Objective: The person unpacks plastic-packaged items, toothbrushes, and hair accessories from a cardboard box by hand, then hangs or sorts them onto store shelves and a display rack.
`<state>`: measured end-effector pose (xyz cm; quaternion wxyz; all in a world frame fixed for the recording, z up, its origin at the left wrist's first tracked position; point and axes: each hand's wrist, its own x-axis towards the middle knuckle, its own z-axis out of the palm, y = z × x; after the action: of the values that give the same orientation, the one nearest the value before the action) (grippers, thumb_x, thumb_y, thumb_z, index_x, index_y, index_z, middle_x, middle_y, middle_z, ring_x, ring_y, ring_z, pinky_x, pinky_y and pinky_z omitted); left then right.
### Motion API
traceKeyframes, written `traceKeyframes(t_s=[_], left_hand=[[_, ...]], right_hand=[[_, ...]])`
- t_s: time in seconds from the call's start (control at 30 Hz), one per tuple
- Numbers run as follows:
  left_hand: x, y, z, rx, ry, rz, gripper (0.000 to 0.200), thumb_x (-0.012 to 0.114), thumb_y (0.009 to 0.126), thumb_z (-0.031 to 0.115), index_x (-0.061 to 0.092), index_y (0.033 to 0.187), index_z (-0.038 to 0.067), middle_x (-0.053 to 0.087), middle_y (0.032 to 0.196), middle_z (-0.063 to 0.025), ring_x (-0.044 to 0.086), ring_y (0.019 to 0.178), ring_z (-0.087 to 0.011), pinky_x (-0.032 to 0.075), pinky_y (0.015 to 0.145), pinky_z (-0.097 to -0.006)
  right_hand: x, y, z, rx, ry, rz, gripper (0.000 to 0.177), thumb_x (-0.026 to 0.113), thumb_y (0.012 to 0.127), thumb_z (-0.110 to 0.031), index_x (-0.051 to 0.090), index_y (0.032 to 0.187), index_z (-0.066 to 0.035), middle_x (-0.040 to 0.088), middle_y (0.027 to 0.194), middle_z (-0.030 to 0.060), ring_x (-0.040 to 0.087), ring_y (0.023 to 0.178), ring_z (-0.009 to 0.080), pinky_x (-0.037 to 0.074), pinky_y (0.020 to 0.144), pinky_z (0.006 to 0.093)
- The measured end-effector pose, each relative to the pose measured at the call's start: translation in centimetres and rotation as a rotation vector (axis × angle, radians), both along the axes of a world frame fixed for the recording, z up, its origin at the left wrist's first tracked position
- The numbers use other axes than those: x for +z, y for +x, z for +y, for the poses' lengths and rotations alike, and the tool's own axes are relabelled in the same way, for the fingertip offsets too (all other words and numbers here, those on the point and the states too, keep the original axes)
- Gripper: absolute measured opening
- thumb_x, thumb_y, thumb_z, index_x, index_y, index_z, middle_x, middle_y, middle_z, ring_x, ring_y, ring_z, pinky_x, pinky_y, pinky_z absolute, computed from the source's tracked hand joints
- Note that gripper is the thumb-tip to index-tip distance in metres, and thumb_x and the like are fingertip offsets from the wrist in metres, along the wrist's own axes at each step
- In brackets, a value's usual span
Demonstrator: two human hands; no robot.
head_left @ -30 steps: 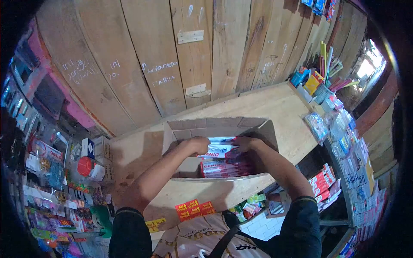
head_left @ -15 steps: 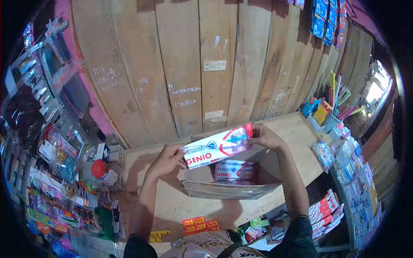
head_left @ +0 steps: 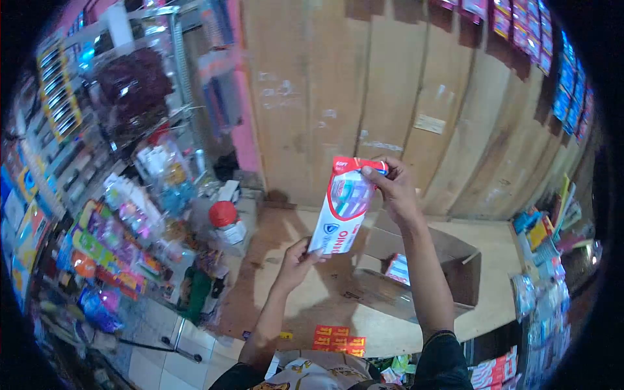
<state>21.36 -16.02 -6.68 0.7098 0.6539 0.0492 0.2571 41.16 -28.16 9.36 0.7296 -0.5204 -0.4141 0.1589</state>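
Note:
A white and red toothbrush pack [head_left: 344, 208] marked GENIO is held up in the air, tilted nearly upright. My right hand [head_left: 395, 188] pinches its red top end, thumb on the front. At the lower end, my left hand [head_left: 300, 260] grips the bottom edge between thumb and fingers. Behind my right forearm stands an open cardboard box [head_left: 461, 260] on the wooden table [head_left: 305, 302]. Another pack [head_left: 398, 268] shows inside the box.
Crowded shelves of packaged goods fill the left, with a red-lidded jar [head_left: 224, 214] beside them. Red and yellow stickers [head_left: 339, 339] lie at the table's near edge. A pen basket [head_left: 548, 247] stands at the right. A plank wall [head_left: 325, 130] rises behind.
The view has swung left. The pack has turned from nearly level to nearly upright and moved away from over the box, with both hands still on it.

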Motion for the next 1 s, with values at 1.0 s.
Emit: traceKeyframes(t_s=[1.0], left_hand=[[2.6,-4.4,19.2,0.995,0.118,-0.1,0.026,0.057,0.096,0.016,0.061,0.11,-0.005,0.067,0.095,-0.0099,0.06,0.086,-0.0127,0.048,0.077,-0.0283]], right_hand=[[1.0,-11.8,40.8,0.186,0.13,-0.085,0.027,0.06,0.093,-0.022,0.064,0.101,0.004,0.067,0.086,0.0095,0.059,0.078,0.0134,0.047,0.072,0.0307]])
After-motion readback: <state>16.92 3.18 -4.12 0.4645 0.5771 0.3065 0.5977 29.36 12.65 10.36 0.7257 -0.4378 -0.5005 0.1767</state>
